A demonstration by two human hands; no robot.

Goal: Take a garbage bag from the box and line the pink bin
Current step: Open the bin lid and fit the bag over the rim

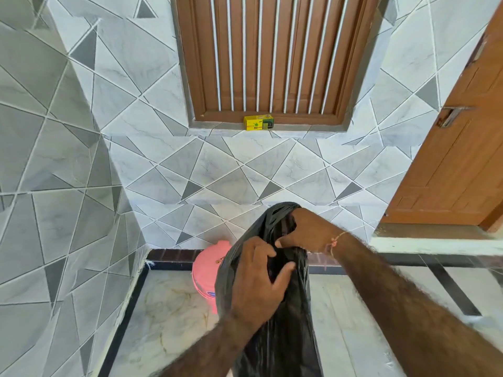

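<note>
A black garbage bag (283, 322) hangs in front of me, held up by both hands. My left hand (257, 284) grips its near edge with the thumb pressed into the plastic. My right hand (304, 232) reaches into the bag's mouth and pinches the far edge. The pink bin (206, 270) stands on the floor against the wall, mostly hidden behind the bag. The yellow box (258, 123) of bags rests on the window sill above.
A tiled wall runs ahead and along the left. A brown barred window (272, 55) sits above the sill. A wooden door (457, 159) stands at the right on a raised step. Marble floor with dark borders lies below.
</note>
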